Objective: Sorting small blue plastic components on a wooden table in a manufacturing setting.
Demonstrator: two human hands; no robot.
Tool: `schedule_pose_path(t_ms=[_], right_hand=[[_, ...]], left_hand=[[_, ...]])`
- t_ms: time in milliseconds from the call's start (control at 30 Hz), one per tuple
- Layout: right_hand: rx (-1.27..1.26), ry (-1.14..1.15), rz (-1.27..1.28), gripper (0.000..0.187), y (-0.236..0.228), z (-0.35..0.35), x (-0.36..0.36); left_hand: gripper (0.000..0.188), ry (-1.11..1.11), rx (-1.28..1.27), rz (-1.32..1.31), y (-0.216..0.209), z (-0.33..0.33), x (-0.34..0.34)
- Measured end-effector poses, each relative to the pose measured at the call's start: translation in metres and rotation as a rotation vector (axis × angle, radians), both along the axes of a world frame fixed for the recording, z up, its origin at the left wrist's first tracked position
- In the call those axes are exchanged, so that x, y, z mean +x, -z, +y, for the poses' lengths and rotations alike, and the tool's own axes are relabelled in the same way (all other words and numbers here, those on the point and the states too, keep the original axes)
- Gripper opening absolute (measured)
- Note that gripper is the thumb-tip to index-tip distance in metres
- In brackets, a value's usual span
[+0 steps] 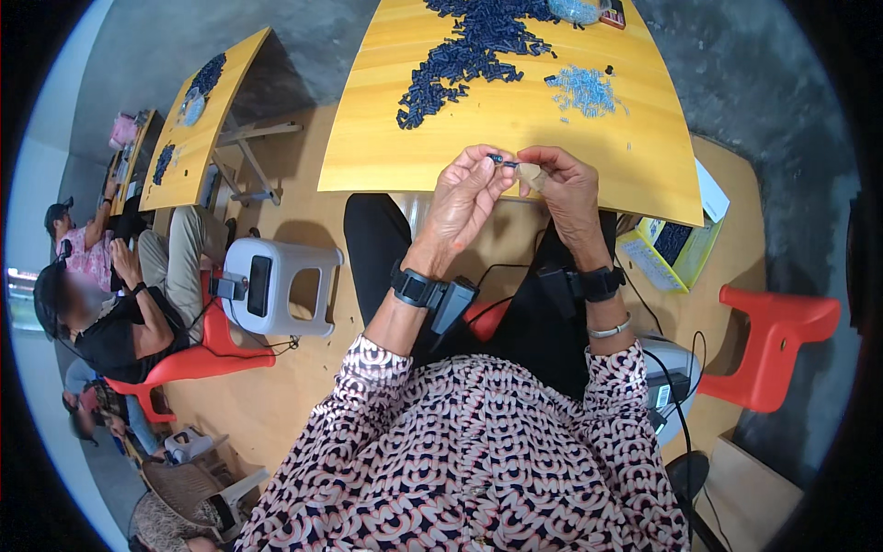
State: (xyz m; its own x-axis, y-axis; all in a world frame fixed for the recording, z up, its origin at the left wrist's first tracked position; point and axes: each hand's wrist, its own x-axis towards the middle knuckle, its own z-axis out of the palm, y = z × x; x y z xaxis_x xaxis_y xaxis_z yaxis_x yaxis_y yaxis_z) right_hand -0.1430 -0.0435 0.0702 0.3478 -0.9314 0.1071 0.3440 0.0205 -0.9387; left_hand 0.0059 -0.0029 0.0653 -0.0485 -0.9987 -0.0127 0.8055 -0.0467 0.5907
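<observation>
Fingers of the left hand pinch a dark piece; those of the right hand, nearly closed, hold its other end.

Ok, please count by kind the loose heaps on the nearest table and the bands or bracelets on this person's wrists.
Heap of dark pieces: 1
Heap of clear bluish pieces: 1
Black wrist bands: 2
Silver bracelet: 1
Total: 5

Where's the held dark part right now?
Head view, centre, by the near edge of the yellow table: the dark part is in the fingers of the left hand, with the right hand close by its right end.
</observation>
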Motion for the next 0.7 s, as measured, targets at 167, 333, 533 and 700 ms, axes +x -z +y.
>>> schedule_pose_path(t_ms=[167, 333, 533, 700], right_hand=[[0.011, -0.04, 0.028, 0.016, -0.005, 0.004, -0.008], [0.031, -0.024, 0.074, 0.014, -0.016, 0.01, -0.011], [0.018, -0.017, 0.103, 0.014, -0.022, 0.016, -0.015], [0.015, 0.041, 0.052, 0.017, -0.021, 0.022, -0.014]], left_hand=[[0.011, 0.026, -0.033, -0.068, -0.007, 0.002, -0.001], [0.011, 0.054, -0.057, -0.145, -0.016, 0.006, -0.001], [0.01, 0.058, -0.068, -0.149, -0.022, 0.009, -0.005], [0.011, 0.023, -0.023, -0.171, -0.027, 0.011, -0.005]])
